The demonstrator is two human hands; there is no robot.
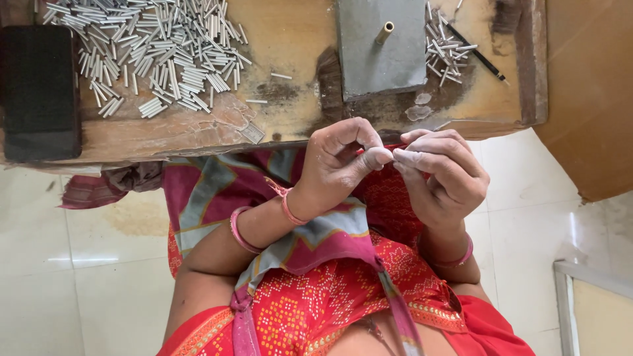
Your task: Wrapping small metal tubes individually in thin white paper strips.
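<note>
Lowest in the frame is the person's lap, covered in red patterned cloth [330,296] with a pink, grey-blue and yellow scarf [316,231] draped across it. Both forearms rise from there, with pink bangles at each wrist.

At the centre of the frame the two hands meet just below the worktop's near edge. The left hand [339,165] is curled, its thumb and forefinger pinched together; the right hand [442,175] is curled likewise, its dusty fingertips pressed against those of the left. A sliver of something red shows between the fingertips, too small and too covered to tell what it is, so I cannot tell what the hands grasp.

Beyond the hands runs the worn wooden worktop [290,46], its near edge chipped and stained. Upper centre, a grey slab [369,59] lies on it with a short brass-coloured peg [385,31] standing up from it. Just right of the slab sits a small pile of thin white tubes [445,53], touched by a dark pencil [478,56] lying aslant. Upper left, well apart from the hands, a far larger heap of the same white tubes [158,53] spreads over the wood, and a black rectangular block [39,92] rests at the left edge. Pale floor tiles [79,264] show on both sides.
</note>
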